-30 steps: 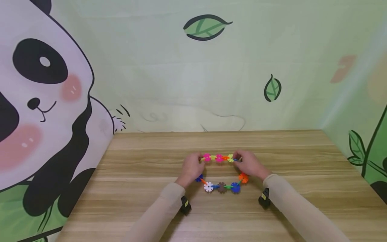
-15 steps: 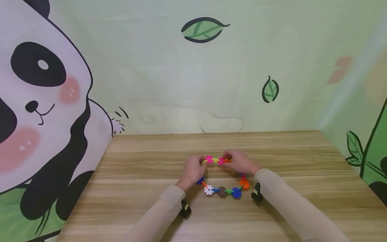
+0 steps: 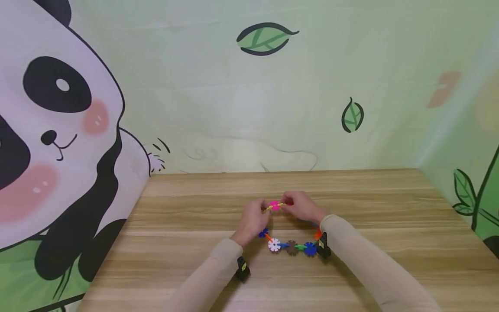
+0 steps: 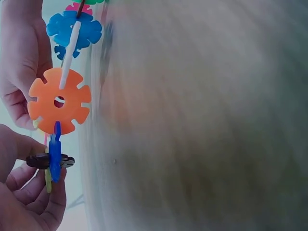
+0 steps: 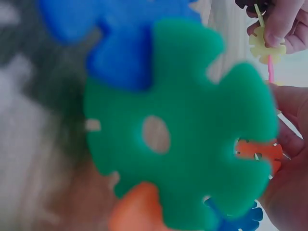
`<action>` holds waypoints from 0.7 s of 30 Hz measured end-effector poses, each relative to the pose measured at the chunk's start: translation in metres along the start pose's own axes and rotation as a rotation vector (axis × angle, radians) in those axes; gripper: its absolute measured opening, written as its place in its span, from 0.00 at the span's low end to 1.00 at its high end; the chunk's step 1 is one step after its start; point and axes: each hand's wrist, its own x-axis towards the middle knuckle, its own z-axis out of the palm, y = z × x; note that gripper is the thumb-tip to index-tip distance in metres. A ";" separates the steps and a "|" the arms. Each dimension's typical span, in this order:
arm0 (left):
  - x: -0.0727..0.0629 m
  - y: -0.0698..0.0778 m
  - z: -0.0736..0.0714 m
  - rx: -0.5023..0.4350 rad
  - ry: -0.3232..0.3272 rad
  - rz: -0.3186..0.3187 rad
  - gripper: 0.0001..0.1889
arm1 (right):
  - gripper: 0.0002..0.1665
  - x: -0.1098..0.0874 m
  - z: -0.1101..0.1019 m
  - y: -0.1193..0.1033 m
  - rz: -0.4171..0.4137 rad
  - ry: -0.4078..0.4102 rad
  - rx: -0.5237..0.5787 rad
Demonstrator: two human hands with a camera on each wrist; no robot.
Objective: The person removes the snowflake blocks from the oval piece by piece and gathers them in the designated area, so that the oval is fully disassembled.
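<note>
A chain of colourful slotted snowflake discs hangs in a loop between my hands. My left hand (image 3: 252, 221) pinches a yellow disc (image 5: 264, 45) at the loop's far left. At the far side, my right hand (image 3: 302, 206) pinches the chain just right of a pink disc (image 3: 275, 205); its fingers hide which disc it holds. Along the near side run a white disc (image 3: 274, 245), a brown disc (image 3: 291, 247) and a blue disc (image 3: 310, 248). An orange disc (image 4: 59, 101) shows in the left wrist view, while a green disc (image 5: 183, 120) fills much of the right wrist view.
Beneath the hands lies a wood-grain table (image 3: 187, 203). A pale green backdrop (image 3: 195, 86) with a printed panda and leaves rises behind it. Each wrist carries a small black camera, the left camera (image 3: 243, 269) near the table's front.
The right hand has moved left along the far side of the chain, closer to the left hand. Fewer discs show between them. The left hand keeps its hold almost in place.
</note>
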 end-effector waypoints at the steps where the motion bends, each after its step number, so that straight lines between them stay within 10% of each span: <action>1: 0.000 0.000 0.000 -0.001 0.005 0.003 0.03 | 0.03 0.000 0.000 0.000 0.005 0.004 -0.007; 21: -0.003 0.004 0.001 0.045 0.040 0.012 0.03 | 0.04 -0.004 -0.003 -0.002 -0.061 -0.011 -0.086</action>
